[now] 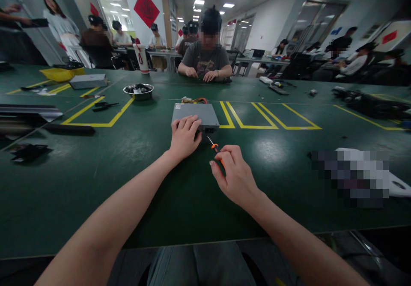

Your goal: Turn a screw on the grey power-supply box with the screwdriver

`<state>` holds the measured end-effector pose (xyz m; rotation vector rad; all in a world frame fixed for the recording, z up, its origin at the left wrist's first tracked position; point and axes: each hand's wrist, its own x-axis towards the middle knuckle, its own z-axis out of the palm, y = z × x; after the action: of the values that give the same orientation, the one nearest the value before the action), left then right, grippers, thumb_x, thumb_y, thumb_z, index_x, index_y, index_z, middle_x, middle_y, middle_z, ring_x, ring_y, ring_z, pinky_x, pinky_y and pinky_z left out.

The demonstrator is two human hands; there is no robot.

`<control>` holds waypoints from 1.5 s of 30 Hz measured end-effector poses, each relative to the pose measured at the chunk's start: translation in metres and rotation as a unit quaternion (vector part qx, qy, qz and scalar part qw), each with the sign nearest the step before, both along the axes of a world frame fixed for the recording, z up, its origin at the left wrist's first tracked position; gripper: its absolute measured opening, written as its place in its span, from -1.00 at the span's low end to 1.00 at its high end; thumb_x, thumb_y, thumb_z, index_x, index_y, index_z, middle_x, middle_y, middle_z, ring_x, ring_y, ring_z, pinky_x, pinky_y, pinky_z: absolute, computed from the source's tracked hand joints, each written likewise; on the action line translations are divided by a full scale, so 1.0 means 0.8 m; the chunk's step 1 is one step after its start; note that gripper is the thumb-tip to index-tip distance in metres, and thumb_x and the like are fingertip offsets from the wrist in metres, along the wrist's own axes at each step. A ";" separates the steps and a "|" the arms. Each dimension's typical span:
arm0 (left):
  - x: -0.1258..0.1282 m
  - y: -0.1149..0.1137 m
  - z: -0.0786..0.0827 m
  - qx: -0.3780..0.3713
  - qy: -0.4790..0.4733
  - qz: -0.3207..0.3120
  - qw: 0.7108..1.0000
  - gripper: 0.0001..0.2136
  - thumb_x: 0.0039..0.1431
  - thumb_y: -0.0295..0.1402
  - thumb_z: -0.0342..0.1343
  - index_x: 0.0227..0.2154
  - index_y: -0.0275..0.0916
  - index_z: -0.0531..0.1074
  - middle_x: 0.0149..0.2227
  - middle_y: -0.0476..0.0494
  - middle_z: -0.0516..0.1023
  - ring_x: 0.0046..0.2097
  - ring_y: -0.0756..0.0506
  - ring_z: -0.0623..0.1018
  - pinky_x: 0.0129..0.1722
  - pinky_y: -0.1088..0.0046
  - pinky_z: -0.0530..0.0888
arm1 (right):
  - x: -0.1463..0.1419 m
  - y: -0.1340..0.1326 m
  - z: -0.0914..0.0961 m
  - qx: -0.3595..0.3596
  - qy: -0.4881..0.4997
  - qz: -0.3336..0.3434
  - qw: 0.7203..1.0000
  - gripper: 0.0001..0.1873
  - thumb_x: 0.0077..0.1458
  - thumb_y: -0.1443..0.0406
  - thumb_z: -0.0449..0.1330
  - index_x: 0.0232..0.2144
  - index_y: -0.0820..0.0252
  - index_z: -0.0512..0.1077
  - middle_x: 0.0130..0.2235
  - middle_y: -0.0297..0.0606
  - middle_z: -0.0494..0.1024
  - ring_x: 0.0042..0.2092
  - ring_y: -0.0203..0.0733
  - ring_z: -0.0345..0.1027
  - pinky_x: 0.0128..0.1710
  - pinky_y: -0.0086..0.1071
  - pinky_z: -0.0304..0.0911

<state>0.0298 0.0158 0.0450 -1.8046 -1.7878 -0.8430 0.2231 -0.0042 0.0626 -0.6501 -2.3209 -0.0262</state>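
- Right hand (236,172) holds an orange-and-black screwdriver (215,148), tip just beside the gray metal box (192,110).
- Left hand (184,138) covers the box's near edge; whether it grips cannot be told.
- Green tabletop (180,209) stretches between box and near table edge.

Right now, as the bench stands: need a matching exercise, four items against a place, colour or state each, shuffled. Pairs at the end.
1. Grey metal box
2. Screwdriver
3. Metal bowl
4. Yellow tray

A. Held in the right hand
B. Left of the bowl
C. Round and silver
D. Touched by the left hand

Pairs: 1-D, 2-A, 3-C, 4-B
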 end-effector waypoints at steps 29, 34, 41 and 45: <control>0.002 -0.001 0.001 -0.006 -0.011 0.003 1.000 -0.72 0.15 -0.36 -0.08 -0.06 -0.13 0.26 0.08 -0.14 0.32 0.11 -0.18 0.25 0.03 0.15 0.09 | -0.007 -0.004 0.000 0.068 -0.026 -0.010 0.997 -0.81 0.13 0.31 -0.03 -0.23 0.28 0.28 -0.20 -0.09 0.36 -0.30 -0.22 0.28 -0.38 -0.36 0.21; 0.002 -0.001 0.002 -0.004 -0.006 0.004 1.000 -0.73 0.16 -0.35 -0.09 -0.06 -0.13 0.26 0.08 -0.13 0.32 0.12 -0.17 0.25 0.04 0.17 0.09 | -0.008 -0.004 -0.002 0.103 -0.044 -0.018 0.994 -0.78 0.09 0.42 -0.04 -0.18 0.29 0.26 -0.17 -0.07 0.36 -0.28 -0.20 0.27 -0.34 -0.33 0.19; 0.001 0.000 0.001 -0.002 -0.006 0.004 1.000 -0.73 0.16 -0.34 -0.10 -0.06 -0.14 0.27 0.08 -0.14 0.32 0.11 -0.17 0.25 0.04 0.16 0.09 | -0.007 -0.001 0.000 0.067 -0.017 -0.016 0.997 -0.79 0.09 0.30 0.03 -0.21 0.29 0.27 -0.17 -0.07 0.32 -0.21 -0.15 0.25 -0.26 -0.28 0.24; 0.002 -0.001 0.002 -0.002 -0.006 0.000 1.000 -0.73 0.16 -0.34 -0.09 -0.07 -0.15 0.27 0.08 -0.15 0.32 0.11 -0.18 0.25 0.03 0.16 0.09 | -0.007 -0.004 0.002 0.014 -0.008 -0.036 0.999 -0.72 0.16 0.24 -0.07 -0.11 0.29 0.20 -0.15 -0.08 0.31 -0.30 -0.24 0.28 -0.48 -0.43 0.24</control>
<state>0.0311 0.0149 0.0464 -1.8062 -1.7992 -0.8524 0.2179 -0.0071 0.0640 -0.7225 -2.3071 -0.0980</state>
